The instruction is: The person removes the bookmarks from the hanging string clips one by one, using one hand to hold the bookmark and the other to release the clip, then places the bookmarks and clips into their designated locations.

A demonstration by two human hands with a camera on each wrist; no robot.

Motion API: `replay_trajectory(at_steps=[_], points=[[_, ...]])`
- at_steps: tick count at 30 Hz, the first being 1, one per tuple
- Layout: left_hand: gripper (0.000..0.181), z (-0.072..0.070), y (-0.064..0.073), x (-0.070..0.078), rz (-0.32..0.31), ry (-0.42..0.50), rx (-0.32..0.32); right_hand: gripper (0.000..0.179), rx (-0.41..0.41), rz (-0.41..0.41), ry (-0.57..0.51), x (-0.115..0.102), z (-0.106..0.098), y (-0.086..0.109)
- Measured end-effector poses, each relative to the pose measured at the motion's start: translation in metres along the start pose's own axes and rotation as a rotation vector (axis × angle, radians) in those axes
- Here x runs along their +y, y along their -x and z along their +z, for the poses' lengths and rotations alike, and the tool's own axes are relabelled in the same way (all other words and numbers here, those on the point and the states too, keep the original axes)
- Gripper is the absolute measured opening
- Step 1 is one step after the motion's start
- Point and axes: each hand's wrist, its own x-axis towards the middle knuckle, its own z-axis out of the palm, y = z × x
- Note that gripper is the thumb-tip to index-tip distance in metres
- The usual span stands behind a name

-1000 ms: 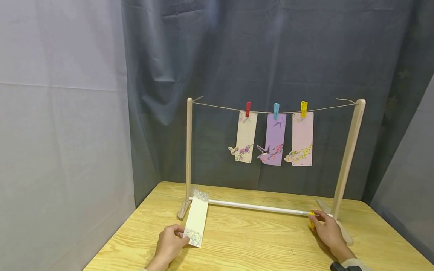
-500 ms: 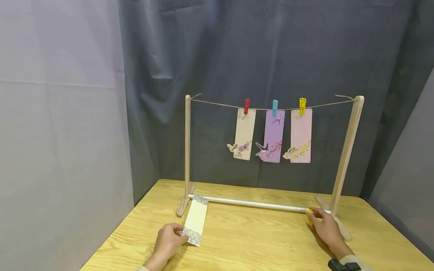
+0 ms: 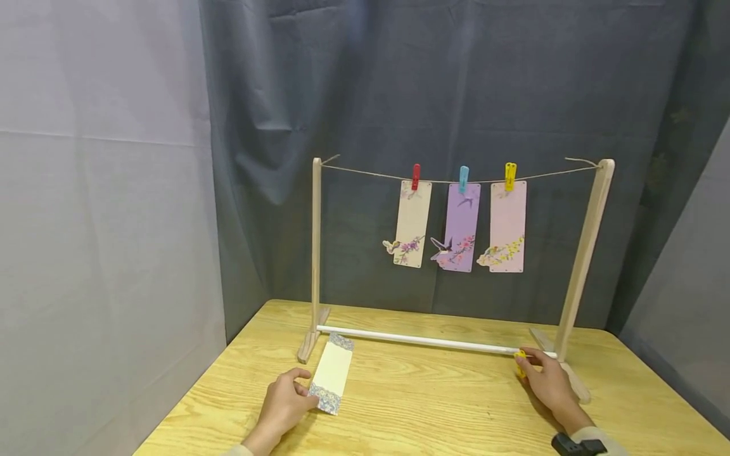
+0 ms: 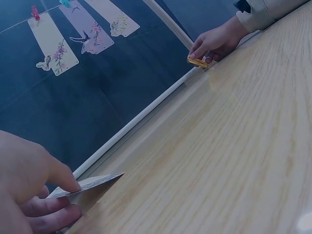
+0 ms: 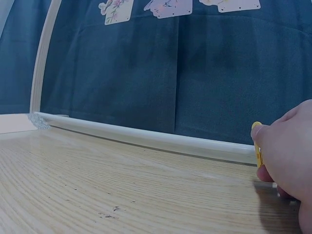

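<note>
My left hand (image 3: 284, 401) pinches the near left corner of a cream card (image 3: 332, 370) with blue patterned ends. In the left wrist view the thumb lies on top of the card (image 4: 92, 183) with fingers under it, and its near end is tilted off the table. On the right, my right hand (image 3: 549, 384) holds a yellow clothespin (image 3: 520, 363) between thumb and fingers, low beside the rack's white bar (image 3: 422, 341). Above, a cream bookmark (image 3: 413, 221), a purple bookmark (image 3: 462, 228) and a pink bookmark (image 3: 508, 228) hang from a string.
A red clothespin (image 3: 416, 177), a blue clothespin (image 3: 464, 179) and another yellow clothespin (image 3: 510, 177) grip the string. Wooden posts, left (image 3: 316, 247) and right (image 3: 585, 259), carry it on splayed feet. Dark curtain (image 3: 365, 82) hangs behind the wooden table (image 3: 422, 411).
The card's far end has come down and back from over the white bar to just in front of it, with my left hand still pinching it. My right hand keeps its place with the clothespin.
</note>
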Motion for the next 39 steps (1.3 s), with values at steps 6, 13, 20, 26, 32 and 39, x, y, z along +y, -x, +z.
replay_trajectory(at_steps=[6,13,20,26,32,39], points=[[0.049,0.0023,-0.0003,-0.0017,0.017,-0.057,-0.015,0.053,0.001,0.019,-0.001,0.0014,0.0019,0.0012],[0.047,0.0035,0.0008,-0.0031,0.052,-0.121,-0.016,0.056,-0.029,0.05,-0.005,0.0021,0.0023,0.0027],[0.044,0.0038,0.0041,-0.0004,0.088,-0.162,-0.031,0.055,-0.056,0.026,0.03,0.0045,0.0011,0.0027],[0.043,0.0014,0.0037,-0.0008,0.109,-0.191,-0.031,0.052,-0.044,-0.024,0.086,0.0027,0.0045,0.0023],[0.043,0.0004,0.0024,-0.0013,0.119,-0.206,-0.024,0.046,0.0,-0.066,0.126,-0.0018,0.0061,0.002],[0.042,0.0019,0.0026,-0.001,0.119,-0.218,-0.019,0.045,0.003,-0.102,0.181,-0.004,0.006,0.0023]])
